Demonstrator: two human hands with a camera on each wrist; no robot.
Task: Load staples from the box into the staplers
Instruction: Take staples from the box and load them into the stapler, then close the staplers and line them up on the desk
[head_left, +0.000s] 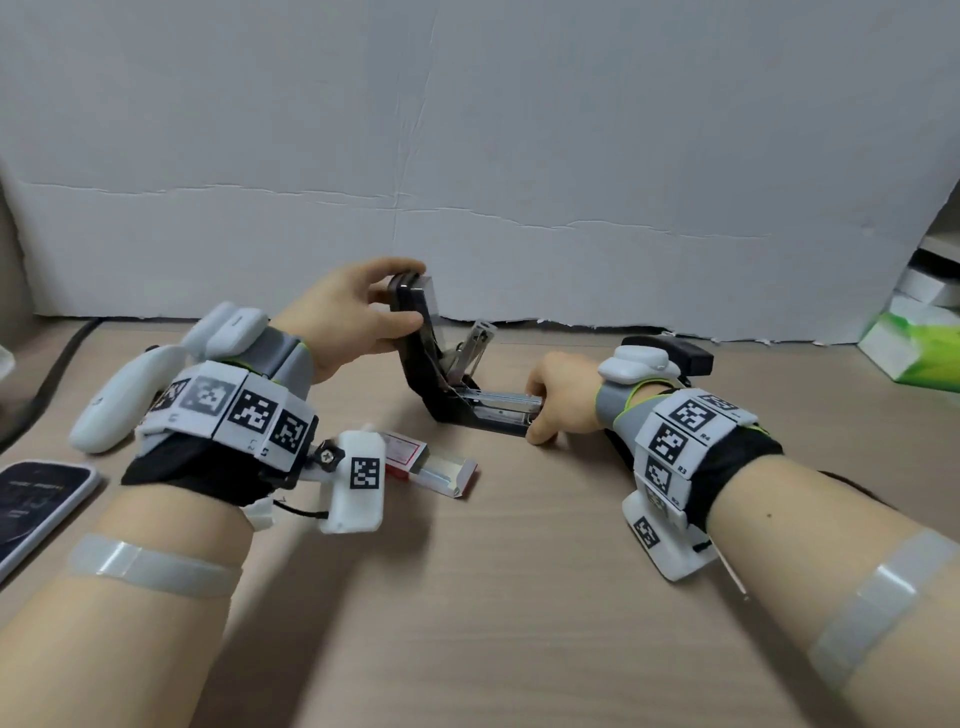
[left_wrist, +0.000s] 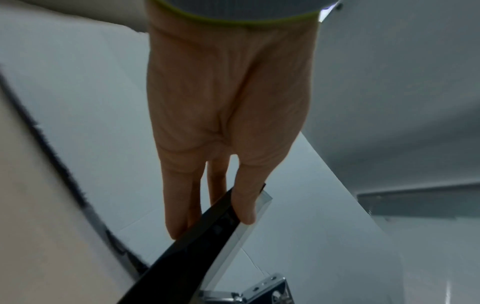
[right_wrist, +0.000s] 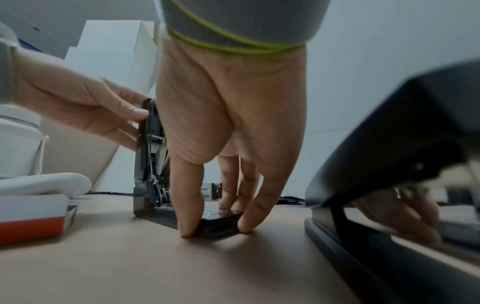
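A black stapler (head_left: 441, 384) stands open in the middle of the table. Its top cover (head_left: 413, 306) is swung upright, and my left hand (head_left: 387, 299) pinches the cover's upper end between thumb and fingers. The left wrist view shows my left hand (left_wrist: 215, 222) on the same cover (left_wrist: 197, 246). My right hand (head_left: 540, 415) grips the front end of the base, thumb and fingers on either side; the right wrist view shows this hand (right_wrist: 215, 228) pinning the base (right_wrist: 218, 221) to the table. The metal staple channel (head_left: 501, 402) lies exposed. A red and white staple box (head_left: 431, 467) lies open near my left wrist.
A second black stapler (head_left: 675, 353) sits just behind my right wrist, large at the right of the right wrist view (right_wrist: 389, 164). A phone (head_left: 36, 499) and a white rounded object (head_left: 114, 405) lie at the left. A green box (head_left: 914, 348) stands at the far right, and a grey board backs the table.
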